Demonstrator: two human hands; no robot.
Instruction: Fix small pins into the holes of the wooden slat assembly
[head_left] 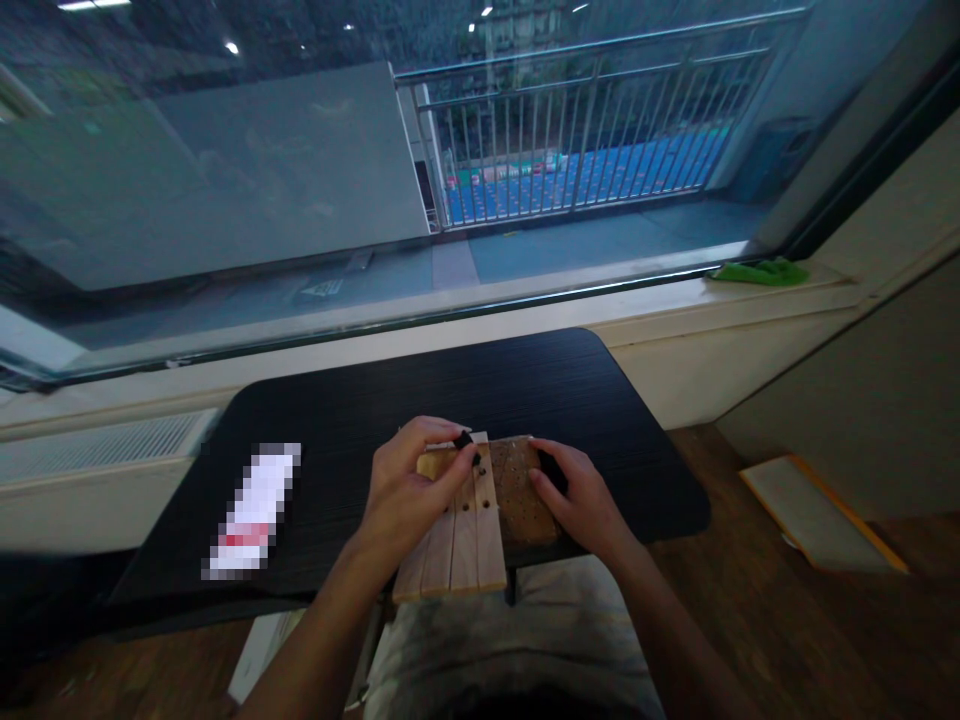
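Observation:
A light wooden slatted board (465, 545) with small holes lies at the near edge of the black table (360, 420), beside a darker brown pegboard (521, 490) dotted with holes. My left hand (409, 490) rests on the slatted board, its fingertips pinched on a small black piece (463, 440) at the board's far end. My right hand (577, 495) lies on the right side of the pegboard with fingers curled over a dark object (551, 468) that is mostly hidden.
A blurred white and red item (255, 510) lies on the table's left part. Behind the table runs a window sill with a green cloth (761, 271). A flat yellowish envelope (817, 515) lies on the wooden floor at right.

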